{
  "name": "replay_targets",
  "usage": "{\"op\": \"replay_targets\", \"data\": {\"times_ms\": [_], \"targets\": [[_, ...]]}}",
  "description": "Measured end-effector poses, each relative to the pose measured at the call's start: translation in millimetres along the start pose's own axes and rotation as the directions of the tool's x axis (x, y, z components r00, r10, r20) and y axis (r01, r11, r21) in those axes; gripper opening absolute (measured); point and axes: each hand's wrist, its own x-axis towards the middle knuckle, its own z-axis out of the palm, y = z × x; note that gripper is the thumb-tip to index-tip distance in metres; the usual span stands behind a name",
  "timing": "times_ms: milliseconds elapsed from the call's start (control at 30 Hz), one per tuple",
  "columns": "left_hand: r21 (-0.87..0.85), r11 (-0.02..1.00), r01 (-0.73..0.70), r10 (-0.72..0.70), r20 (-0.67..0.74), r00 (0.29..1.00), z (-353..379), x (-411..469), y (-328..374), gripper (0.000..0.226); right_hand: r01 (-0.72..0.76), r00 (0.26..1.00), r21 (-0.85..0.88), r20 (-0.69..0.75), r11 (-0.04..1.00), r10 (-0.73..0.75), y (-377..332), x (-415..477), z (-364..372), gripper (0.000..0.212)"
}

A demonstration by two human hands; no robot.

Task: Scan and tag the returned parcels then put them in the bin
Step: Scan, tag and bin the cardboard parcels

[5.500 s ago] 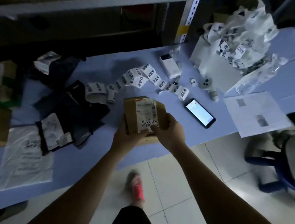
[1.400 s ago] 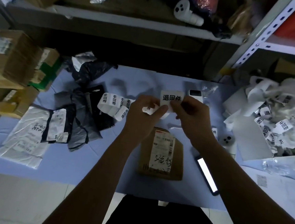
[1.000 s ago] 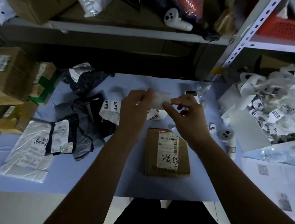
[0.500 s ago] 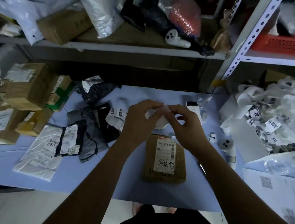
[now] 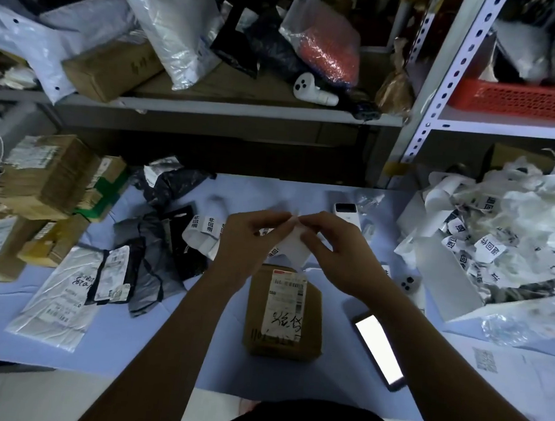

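Observation:
A small brown cardboard parcel [image 5: 283,315] with a white shipping label lies on the blue table [image 5: 189,353] just in front of me. Above it my left hand [image 5: 250,241] and my right hand [image 5: 336,252] meet, both pinching a white return sticker [image 5: 294,248] at its top edge. The sticker hangs down between my fingers, blank side toward me. A strip of printed return labels [image 5: 202,234] trails off to the left behind my left hand.
A lit phone [image 5: 378,350] lies right of the parcel, a white scanner [image 5: 346,213] behind my right hand. Black and white mailer bags [image 5: 113,273] and cardboard boxes [image 5: 48,173] crowd the left. A white box of discarded label backing [image 5: 486,262] fills the right. Shelves stand behind.
The parcel was set down on the table. My hands tore one sticker off the strip and turned it over; now they work at its top edge, a little lower than before.

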Motion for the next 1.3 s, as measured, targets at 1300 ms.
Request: {"op": "replay_targets", "data": {"times_ms": [1300], "targets": [[0.360,0.930,-0.079,0.288,-0.576,0.765,47.4,22.7,50.6,0.015,-0.557,0.801,0.108,-0.190,0.823,0.567,88.3,10.7,-33.5,0.041]]}}
